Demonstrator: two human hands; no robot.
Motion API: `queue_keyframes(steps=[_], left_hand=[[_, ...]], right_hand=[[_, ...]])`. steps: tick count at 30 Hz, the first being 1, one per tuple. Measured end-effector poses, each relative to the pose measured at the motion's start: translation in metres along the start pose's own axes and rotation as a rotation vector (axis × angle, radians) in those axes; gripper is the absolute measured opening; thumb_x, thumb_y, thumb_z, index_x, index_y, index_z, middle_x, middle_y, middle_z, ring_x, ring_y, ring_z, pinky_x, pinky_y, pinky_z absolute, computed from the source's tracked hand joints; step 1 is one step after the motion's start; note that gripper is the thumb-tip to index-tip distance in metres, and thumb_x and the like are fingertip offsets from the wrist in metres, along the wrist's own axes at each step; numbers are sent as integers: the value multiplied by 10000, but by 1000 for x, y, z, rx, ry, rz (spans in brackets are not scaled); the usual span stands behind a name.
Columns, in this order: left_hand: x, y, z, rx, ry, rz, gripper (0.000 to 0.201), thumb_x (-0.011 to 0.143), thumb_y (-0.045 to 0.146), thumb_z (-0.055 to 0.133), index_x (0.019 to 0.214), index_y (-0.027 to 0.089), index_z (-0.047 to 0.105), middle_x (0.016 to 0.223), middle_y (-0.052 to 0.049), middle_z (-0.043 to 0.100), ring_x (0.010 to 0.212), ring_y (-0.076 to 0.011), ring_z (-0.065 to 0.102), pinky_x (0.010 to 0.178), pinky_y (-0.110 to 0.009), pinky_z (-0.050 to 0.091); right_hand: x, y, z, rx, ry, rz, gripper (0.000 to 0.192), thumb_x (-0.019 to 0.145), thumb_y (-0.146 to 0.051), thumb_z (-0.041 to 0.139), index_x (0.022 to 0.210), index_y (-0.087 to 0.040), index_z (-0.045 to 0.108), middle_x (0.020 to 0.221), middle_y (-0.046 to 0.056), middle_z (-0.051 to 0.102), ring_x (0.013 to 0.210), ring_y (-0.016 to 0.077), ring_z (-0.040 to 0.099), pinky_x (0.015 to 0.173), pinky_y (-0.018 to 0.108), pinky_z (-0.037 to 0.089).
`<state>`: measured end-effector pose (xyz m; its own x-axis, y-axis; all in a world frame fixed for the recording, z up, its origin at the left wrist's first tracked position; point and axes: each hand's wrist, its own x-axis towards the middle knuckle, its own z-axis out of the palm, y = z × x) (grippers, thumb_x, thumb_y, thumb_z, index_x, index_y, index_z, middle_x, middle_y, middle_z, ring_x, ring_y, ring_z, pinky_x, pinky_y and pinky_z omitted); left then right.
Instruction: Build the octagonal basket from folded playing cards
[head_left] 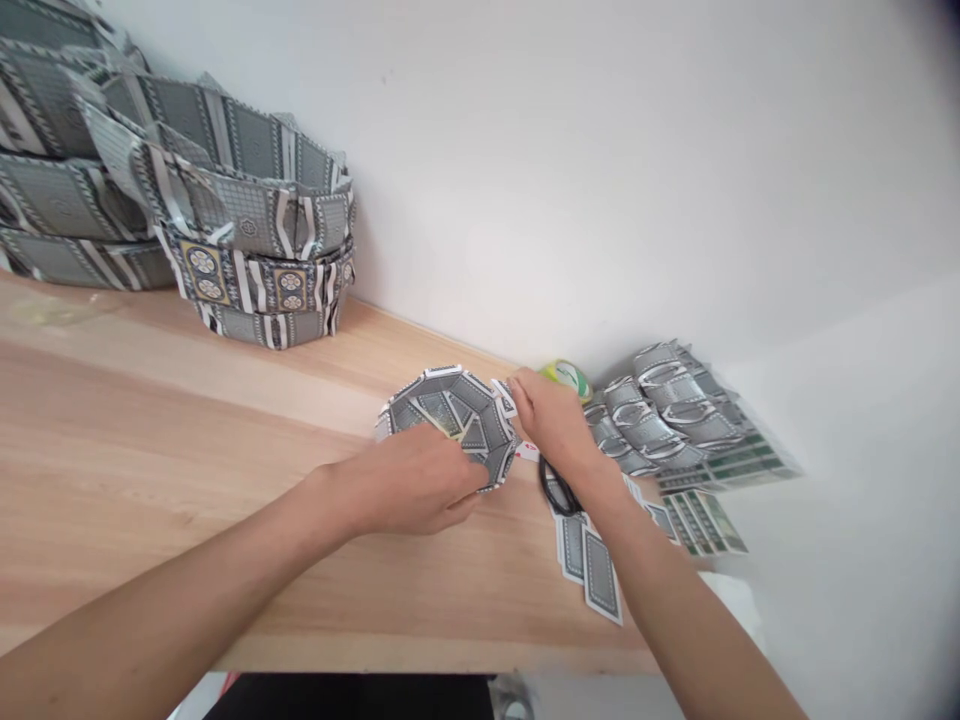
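Pale wooden tabletop [150, 420] against a plain white wall [600, 150], in soft, even light.

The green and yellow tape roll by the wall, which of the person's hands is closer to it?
Right. The right hand sits just in front of the tape roll, almost touching it. The left hand is farther off, on the near side of the card bowl.

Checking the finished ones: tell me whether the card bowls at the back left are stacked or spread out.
Stacked: the card bowls sit nested in a pile.
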<state>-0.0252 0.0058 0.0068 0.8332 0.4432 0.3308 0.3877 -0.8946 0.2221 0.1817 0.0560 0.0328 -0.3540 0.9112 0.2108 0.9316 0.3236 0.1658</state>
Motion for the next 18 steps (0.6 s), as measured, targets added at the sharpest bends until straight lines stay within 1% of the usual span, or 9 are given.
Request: queue_keyframes(steps=[6, 10, 15, 18], left_hand=[[0, 0, 0, 48, -8, 24, 209, 886, 235, 461, 697, 187, 535, 618, -45, 610, 514, -173, 522, 471, -324, 299], [0, 0, 0, 38, 7, 30, 217, 885, 229, 455, 683, 188, 523, 616, -45, 606, 511, -173, 523, 465, -328, 295], [-1, -1, 0, -7, 36, 32, 222, 879, 219, 467, 661, 190, 500, 580, -33, 578, 483, -158, 503, 466, -321, 305], [0, -1, -1, 0, 28, 48, 222, 877, 211, 469, 660, 185, 512, 599, -39, 596, 496, -158, 511, 468, -317, 307]], right_hand=[[0, 1, -2, -36, -25, -25, 300, 985, -275, 335, 835, -179, 577, 679, 45, 601, 625, 172, 520, 574, 269, 247], [-5, 4, 3, -20, -47, -25, 274, 980, -276, 360, 831, -185, 572, 690, 39, 605, 627, 171, 519, 567, 271, 240], [-7, 0, 11, 14, -9, -6, 296, 988, -280, 345, 819, -186, 570, 712, 38, 611, 611, 166, 505, 560, 274, 231], [-4, -3, 11, 8, 6, 22, 283, 987, -277, 352, 843, -183, 576, 740, 43, 621, 610, 166, 511, 556, 276, 226]])
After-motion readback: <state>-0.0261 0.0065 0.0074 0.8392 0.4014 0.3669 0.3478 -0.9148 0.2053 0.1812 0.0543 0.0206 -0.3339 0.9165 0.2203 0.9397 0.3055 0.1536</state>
